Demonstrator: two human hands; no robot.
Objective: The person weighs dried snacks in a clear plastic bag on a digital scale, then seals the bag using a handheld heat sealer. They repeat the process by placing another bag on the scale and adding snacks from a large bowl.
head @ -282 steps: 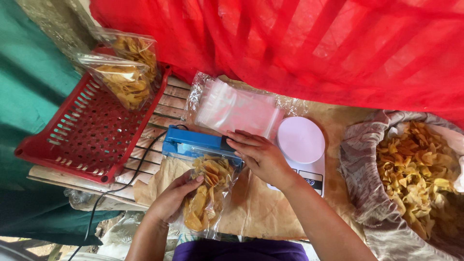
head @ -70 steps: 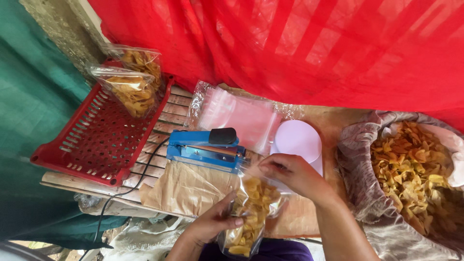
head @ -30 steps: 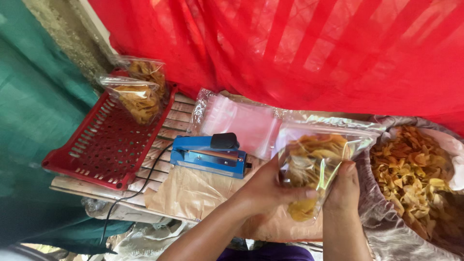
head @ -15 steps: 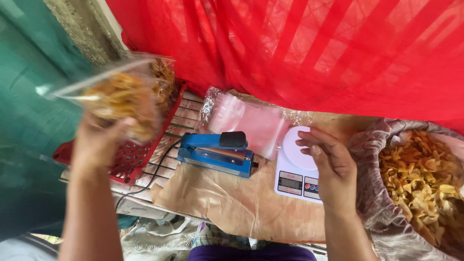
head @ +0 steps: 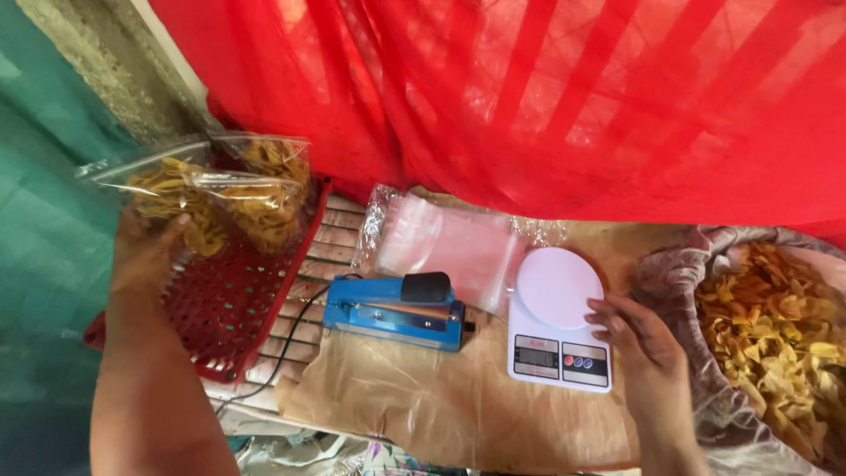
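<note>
My left hand (head: pixel 145 251) holds a clear sealed bag of yellow chips (head: pixel 181 198) over the far end of the red plastic basket (head: pixel 220 308), beside other filled bags (head: pixel 269 189) stacked there. My right hand (head: pixel 636 339) rests with fingers spread at the right edge of the white kitchen scale (head: pixel 557 319), holding nothing. A blue heat sealer (head: pixel 395 310) sits between basket and scale on brown paper (head: pixel 441 397).
A stack of empty clear bags (head: pixel 449 247) lies behind the sealer. A large cloth-lined sack of loose chips (head: pixel 775 335) stands at the right. Red fabric (head: pixel 546 97) hangs along the back, a green sheet (head: pixel 44 264) at the left. The sealer's black cord (head: pixel 291 339) runs across the slatted table.
The filled bag went from both hands at the centre, up and left in my left hand, down to the basket. My right hand let go and settled by the scale.
</note>
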